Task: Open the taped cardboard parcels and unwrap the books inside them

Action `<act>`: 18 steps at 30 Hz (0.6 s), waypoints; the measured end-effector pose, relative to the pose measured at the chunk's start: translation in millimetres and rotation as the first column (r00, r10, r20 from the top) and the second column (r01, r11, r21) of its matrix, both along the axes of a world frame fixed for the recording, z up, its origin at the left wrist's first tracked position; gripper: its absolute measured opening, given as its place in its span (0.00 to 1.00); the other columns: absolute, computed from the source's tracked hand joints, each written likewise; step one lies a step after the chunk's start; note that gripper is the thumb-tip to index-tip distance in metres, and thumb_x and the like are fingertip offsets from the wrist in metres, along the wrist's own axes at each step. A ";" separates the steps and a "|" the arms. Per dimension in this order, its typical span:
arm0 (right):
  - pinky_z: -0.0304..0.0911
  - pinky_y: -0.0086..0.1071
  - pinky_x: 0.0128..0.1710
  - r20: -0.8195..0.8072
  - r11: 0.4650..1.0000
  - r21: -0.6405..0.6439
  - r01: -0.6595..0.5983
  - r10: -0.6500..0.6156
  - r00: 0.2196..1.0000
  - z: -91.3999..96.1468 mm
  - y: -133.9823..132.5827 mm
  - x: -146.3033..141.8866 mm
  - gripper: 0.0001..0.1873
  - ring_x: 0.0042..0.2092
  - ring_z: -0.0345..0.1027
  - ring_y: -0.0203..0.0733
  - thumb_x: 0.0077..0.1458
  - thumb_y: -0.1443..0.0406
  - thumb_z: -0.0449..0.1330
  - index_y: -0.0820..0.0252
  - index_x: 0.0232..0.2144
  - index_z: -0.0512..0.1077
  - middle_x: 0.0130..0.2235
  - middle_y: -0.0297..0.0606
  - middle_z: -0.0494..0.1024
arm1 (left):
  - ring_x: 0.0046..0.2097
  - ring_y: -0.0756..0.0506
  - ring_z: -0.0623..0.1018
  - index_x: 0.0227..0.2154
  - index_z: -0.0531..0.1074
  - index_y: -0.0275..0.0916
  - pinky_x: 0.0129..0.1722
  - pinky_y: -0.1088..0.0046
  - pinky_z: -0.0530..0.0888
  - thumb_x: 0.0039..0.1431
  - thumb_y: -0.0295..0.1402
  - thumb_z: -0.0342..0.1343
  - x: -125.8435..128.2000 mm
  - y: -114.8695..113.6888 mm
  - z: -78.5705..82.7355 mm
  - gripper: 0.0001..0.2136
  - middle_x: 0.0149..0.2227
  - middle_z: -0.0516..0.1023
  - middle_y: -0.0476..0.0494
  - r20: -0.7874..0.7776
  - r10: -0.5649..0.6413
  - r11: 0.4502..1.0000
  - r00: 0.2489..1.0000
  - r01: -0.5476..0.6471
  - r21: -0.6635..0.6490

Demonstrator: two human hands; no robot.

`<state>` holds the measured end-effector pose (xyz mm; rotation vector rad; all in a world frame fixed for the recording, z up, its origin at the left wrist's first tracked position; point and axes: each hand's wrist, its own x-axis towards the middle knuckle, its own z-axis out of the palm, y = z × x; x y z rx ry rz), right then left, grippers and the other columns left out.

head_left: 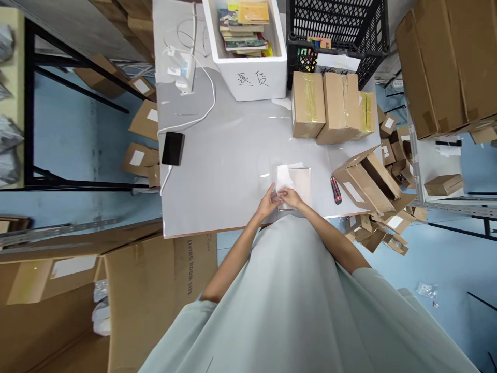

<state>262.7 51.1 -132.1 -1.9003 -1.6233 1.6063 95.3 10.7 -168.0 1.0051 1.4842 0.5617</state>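
Close to the table's front edge, my left hand (267,202) has its fingers bent together round something small that I cannot make out. My right hand (291,197) meets it from the right, fingertips pinched, and what lies in the pinch is too small to name. Under and beside the right hand lies a flat, pale rectangular item (304,182) with a thin dark edge. A crumpled white paper (284,177) rests over its left part, just beyond my fingers. To the right, a red and black utility knife (336,189) lies on the table.
An opened cardboard box (373,178) sits at the table's right edge. Taped boxes (339,106) stand behind it, before a black crate (337,26). A white bin (252,77) holds books. At left are a phone (173,148) and a power strip (188,72) with cables.
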 end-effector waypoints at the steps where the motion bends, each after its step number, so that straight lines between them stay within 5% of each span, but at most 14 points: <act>1: 0.75 0.33 0.52 -0.018 1.000 -0.009 -0.022 0.022 1.000 -0.1 -1.8 -6.9 0.11 0.42 0.82 0.40 0.61 0.70 0.65 0.56 0.45 0.84 0.39 0.33 0.86 | 0.41 0.45 0.84 0.75 0.66 0.40 0.51 0.64 0.81 0.53 0.28 0.69 -1.4 0.5 0.1 0.44 0.57 0.84 0.37 -0.007 -0.022 1.000 1.000 0.022 0.019; 4: 0.74 0.33 0.56 -0.022 0.999 0.011 -0.043 0.043 0.999 2.2 -7.4 -14.8 0.12 0.47 0.83 0.40 0.61 0.72 0.64 0.54 0.43 0.84 0.44 0.33 0.88 | 0.45 0.41 0.85 0.63 0.79 0.39 0.55 0.63 0.80 0.54 0.27 0.65 -4.9 2.1 -2.6 0.30 0.53 0.87 0.39 -0.065 -0.054 0.997 0.996 0.058 0.051; 7: 0.68 0.41 0.66 0.079 0.997 0.080 0.023 -0.029 0.996 6.3 -9.8 -0.4 0.15 0.58 0.78 0.46 0.65 0.68 0.63 0.56 0.52 0.81 0.56 0.42 0.84 | 0.46 0.37 0.86 0.49 0.85 0.38 0.57 0.59 0.79 0.56 0.31 0.66 -5.0 2.2 -7.4 0.17 0.49 0.88 0.37 -0.110 -0.030 0.999 0.993 0.034 0.039; 10: 0.64 0.47 0.70 0.257 0.983 0.128 0.130 -0.159 0.953 7.1 -7.9 21.0 0.24 0.65 0.71 0.53 0.65 0.63 0.65 0.60 0.61 0.74 0.63 0.52 0.76 | 0.43 0.37 0.85 0.52 0.83 0.38 0.53 0.58 0.80 0.57 0.36 0.69 -0.2 2.9 -11.4 0.20 0.46 0.88 0.37 -0.147 -0.002 1.000 0.989 0.006 0.025; 13: 0.68 0.45 0.66 0.351 0.979 0.114 0.169 -0.199 0.915 2.8 -4.3 31.6 0.24 0.60 0.74 0.52 0.63 0.62 0.67 0.60 0.60 0.74 0.61 0.51 0.75 | 0.42 0.38 0.85 0.54 0.81 0.40 0.52 0.60 0.79 0.57 0.38 0.71 7.2 6.3 -14.7 0.22 0.43 0.87 0.39 -0.177 0.020 0.999 0.984 -0.014 0.032; 18: 0.70 0.39 0.59 0.353 0.979 0.117 0.167 -0.198 0.914 -4.5 -0.9 32.0 0.14 0.53 0.76 0.46 0.66 0.64 0.64 0.57 0.52 0.76 0.56 0.44 0.77 | 0.45 0.35 0.84 0.39 0.82 0.41 0.54 0.59 0.77 0.61 0.34 0.66 8.5 10.7 -18.9 0.06 0.41 0.86 0.38 -0.212 0.048 0.999 0.976 -0.046 0.016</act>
